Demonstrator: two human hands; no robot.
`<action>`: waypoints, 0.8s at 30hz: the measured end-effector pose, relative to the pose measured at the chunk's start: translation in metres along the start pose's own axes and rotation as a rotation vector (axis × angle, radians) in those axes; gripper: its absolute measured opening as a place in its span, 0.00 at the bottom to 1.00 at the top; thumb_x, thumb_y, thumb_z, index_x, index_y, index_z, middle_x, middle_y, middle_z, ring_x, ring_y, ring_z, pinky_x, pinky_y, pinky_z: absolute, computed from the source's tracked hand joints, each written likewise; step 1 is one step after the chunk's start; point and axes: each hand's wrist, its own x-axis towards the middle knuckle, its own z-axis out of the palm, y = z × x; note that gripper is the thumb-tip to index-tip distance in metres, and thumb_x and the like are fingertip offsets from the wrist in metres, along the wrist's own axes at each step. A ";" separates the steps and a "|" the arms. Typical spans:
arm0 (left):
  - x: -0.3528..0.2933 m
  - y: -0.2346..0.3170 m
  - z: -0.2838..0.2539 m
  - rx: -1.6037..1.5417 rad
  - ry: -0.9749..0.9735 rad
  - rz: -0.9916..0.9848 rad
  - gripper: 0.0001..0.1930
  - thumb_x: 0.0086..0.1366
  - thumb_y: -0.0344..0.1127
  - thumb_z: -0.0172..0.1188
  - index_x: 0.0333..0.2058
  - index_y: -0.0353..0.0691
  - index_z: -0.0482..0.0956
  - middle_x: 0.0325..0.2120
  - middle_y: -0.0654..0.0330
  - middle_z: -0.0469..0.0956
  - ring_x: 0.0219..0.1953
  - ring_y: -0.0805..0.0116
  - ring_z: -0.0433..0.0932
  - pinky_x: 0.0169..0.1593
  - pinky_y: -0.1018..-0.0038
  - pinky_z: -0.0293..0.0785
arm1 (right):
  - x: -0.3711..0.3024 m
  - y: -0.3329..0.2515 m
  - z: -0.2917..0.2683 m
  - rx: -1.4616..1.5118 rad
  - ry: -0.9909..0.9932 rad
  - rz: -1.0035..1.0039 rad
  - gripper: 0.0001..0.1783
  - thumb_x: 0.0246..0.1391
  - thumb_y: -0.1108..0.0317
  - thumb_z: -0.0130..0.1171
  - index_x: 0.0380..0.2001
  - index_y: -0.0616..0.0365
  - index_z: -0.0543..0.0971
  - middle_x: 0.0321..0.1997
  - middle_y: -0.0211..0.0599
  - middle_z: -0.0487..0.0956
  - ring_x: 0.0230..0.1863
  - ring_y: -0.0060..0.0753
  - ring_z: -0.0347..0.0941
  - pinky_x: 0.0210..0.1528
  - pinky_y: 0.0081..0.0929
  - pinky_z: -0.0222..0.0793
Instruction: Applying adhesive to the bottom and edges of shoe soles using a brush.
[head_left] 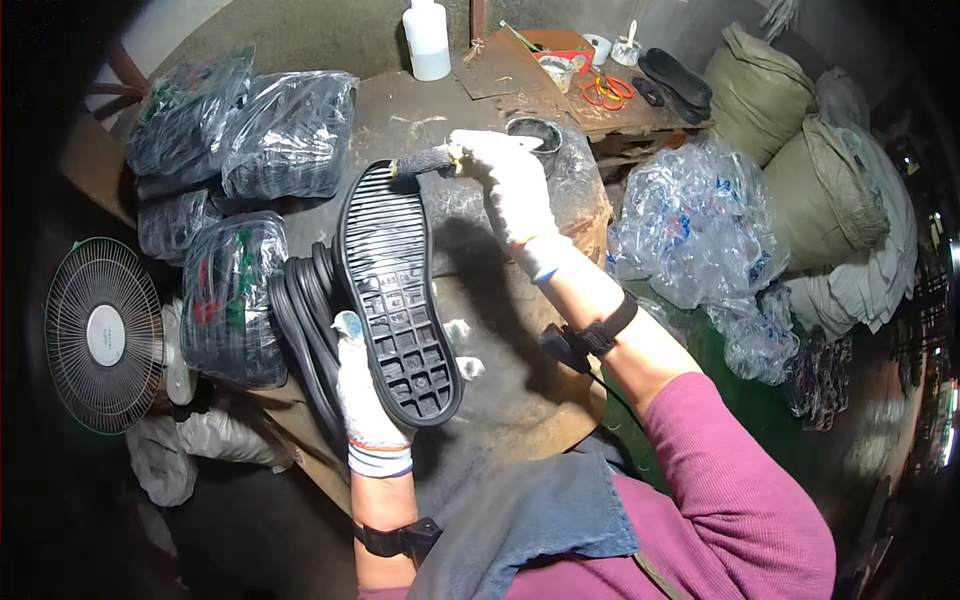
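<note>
A black shoe sole [400, 290], long and ribbed at its far end with square hollows nearer me, is tilted up over the table. My left hand [370, 390], in a white glove, grips it by its near half, thumb on the left edge and fingertips showing past the right edge. My right hand [510, 185], also gloved, is closed around a short, dark, thick brush [425, 162], whose tip touches the sole's far end. Behind this hand stands a dark round cup [540, 135], partly hidden. More black soles [308, 330] lean together just left of the held one.
Plastic-wrapped bundles of soles [285, 135] fill the table's left side, beside a fan [104, 335]. A white bottle [427, 45] stands at the back. Orange-handled scissors [607, 92] and a pair of soles [675, 85] lie back right. Clear plastic bags [690, 225] and sacks [825, 185] are heaped right.
</note>
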 end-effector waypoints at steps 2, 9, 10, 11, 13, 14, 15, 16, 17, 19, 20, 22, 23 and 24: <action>-0.009 0.001 -0.006 0.044 0.041 -0.058 0.43 0.75 0.67 0.47 0.73 0.35 0.62 0.69 0.46 0.70 0.59 0.31 0.77 0.54 0.25 0.75 | 0.001 0.007 0.005 -0.099 -0.020 -0.052 0.16 0.70 0.72 0.52 0.54 0.60 0.84 0.51 0.41 0.86 0.53 0.32 0.82 0.59 0.30 0.76; -0.020 0.016 -0.007 -0.195 0.041 -0.222 0.44 0.76 0.67 0.44 0.75 0.34 0.57 0.73 0.43 0.62 0.61 0.24 0.74 0.56 0.20 0.72 | -0.019 -0.025 0.021 -0.146 -0.158 -0.314 0.12 0.65 0.67 0.61 0.47 0.57 0.86 0.47 0.39 0.87 0.49 0.36 0.83 0.54 0.31 0.79; -0.023 0.017 -0.012 -0.195 0.011 -0.209 0.44 0.76 0.67 0.44 0.75 0.34 0.57 0.74 0.44 0.61 0.62 0.23 0.73 0.56 0.20 0.71 | -0.028 -0.041 0.027 0.068 -0.225 -0.057 0.11 0.64 0.68 0.62 0.47 0.59 0.86 0.47 0.37 0.87 0.48 0.33 0.83 0.53 0.29 0.79; -0.017 0.016 -0.023 -0.198 -0.041 -0.216 0.44 0.76 0.67 0.44 0.75 0.35 0.57 0.74 0.44 0.60 0.63 0.23 0.72 0.57 0.20 0.70 | -0.036 -0.057 0.026 0.254 -0.280 0.196 0.11 0.64 0.69 0.64 0.47 0.60 0.86 0.47 0.36 0.87 0.47 0.30 0.83 0.52 0.28 0.78; -0.009 0.012 -0.036 -0.194 -0.084 -0.219 0.38 0.78 0.62 0.43 0.74 0.38 0.59 0.69 0.46 0.71 0.64 0.27 0.72 0.61 0.22 0.68 | -0.051 -0.070 0.023 0.518 -0.353 0.282 0.10 0.64 0.71 0.66 0.47 0.62 0.85 0.46 0.33 0.87 0.45 0.23 0.81 0.50 0.23 0.78; -0.002 0.009 -0.043 -0.136 -0.115 -0.151 0.36 0.79 0.60 0.42 0.73 0.38 0.62 0.67 0.48 0.73 0.65 0.32 0.73 0.63 0.28 0.68 | -0.055 -0.077 0.018 0.574 -0.412 0.339 0.11 0.62 0.74 0.68 0.47 0.63 0.86 0.45 0.32 0.86 0.45 0.21 0.81 0.48 0.21 0.78; -0.002 0.008 -0.052 -0.076 -0.133 -0.071 0.35 0.79 0.59 0.41 0.72 0.39 0.64 0.65 0.50 0.76 0.65 0.37 0.74 0.66 0.34 0.69 | -0.065 -0.090 0.020 0.581 -0.414 0.353 0.13 0.60 0.74 0.69 0.48 0.63 0.86 0.45 0.31 0.87 0.45 0.22 0.81 0.54 0.24 0.77; 0.004 0.007 -0.061 -0.047 -0.108 -0.004 0.33 0.81 0.57 0.40 0.73 0.40 0.64 0.64 0.53 0.77 0.66 0.50 0.75 0.70 0.49 0.69 | -0.072 -0.098 0.021 0.529 -0.474 0.328 0.13 0.60 0.73 0.70 0.47 0.62 0.86 0.45 0.31 0.88 0.45 0.21 0.82 0.59 0.26 0.74; 0.014 0.001 -0.046 -0.192 -0.233 -0.042 0.34 0.81 0.57 0.39 0.73 0.36 0.64 0.65 0.49 0.75 0.67 0.54 0.74 0.73 0.58 0.65 | -0.078 -0.099 0.014 0.461 -0.521 0.306 0.13 0.59 0.72 0.71 0.47 0.61 0.87 0.45 0.30 0.89 0.46 0.21 0.82 0.65 0.29 0.72; 0.006 0.018 -0.064 -0.201 -0.191 -0.118 0.35 0.81 0.56 0.40 0.71 0.30 0.63 0.66 0.44 0.73 0.67 0.53 0.74 0.74 0.58 0.64 | -0.101 -0.119 0.016 0.661 -0.503 0.519 0.12 0.57 0.70 0.73 0.44 0.59 0.88 0.47 0.31 0.90 0.48 0.21 0.83 0.77 0.36 0.57; 0.011 0.018 -0.043 -0.521 -0.407 -0.231 0.36 0.81 0.57 0.43 0.68 0.27 0.68 0.67 0.41 0.71 0.66 0.51 0.75 0.73 0.56 0.66 | -0.100 -0.124 0.004 0.612 -0.558 0.519 0.13 0.57 0.70 0.73 0.45 0.59 0.88 0.47 0.31 0.90 0.49 0.22 0.83 0.77 0.36 0.57; 0.011 0.026 -0.041 -0.160 -0.030 0.002 0.35 0.80 0.58 0.48 0.66 0.28 0.69 0.60 0.43 0.78 0.58 0.50 0.81 0.64 0.54 0.78 | -0.108 -0.131 -0.009 0.525 -0.618 0.393 0.13 0.57 0.68 0.74 0.45 0.59 0.88 0.47 0.30 0.90 0.50 0.22 0.83 0.76 0.35 0.60; 0.009 0.034 -0.040 -0.101 -0.021 0.061 0.34 0.80 0.57 0.48 0.65 0.29 0.71 0.59 0.45 0.80 0.56 0.52 0.83 0.62 0.56 0.80 | -0.111 -0.129 -0.013 0.519 -0.620 0.395 0.13 0.57 0.68 0.74 0.45 0.59 0.88 0.47 0.30 0.90 0.50 0.22 0.83 0.76 0.35 0.60; 0.010 0.042 -0.030 0.123 0.052 0.049 0.31 0.81 0.56 0.47 0.64 0.31 0.73 0.56 0.49 0.82 0.54 0.56 0.84 0.60 0.55 0.81 | -0.113 -0.124 -0.019 0.494 -0.607 0.352 0.12 0.56 0.68 0.74 0.44 0.57 0.88 0.46 0.30 0.90 0.50 0.23 0.83 0.75 0.35 0.61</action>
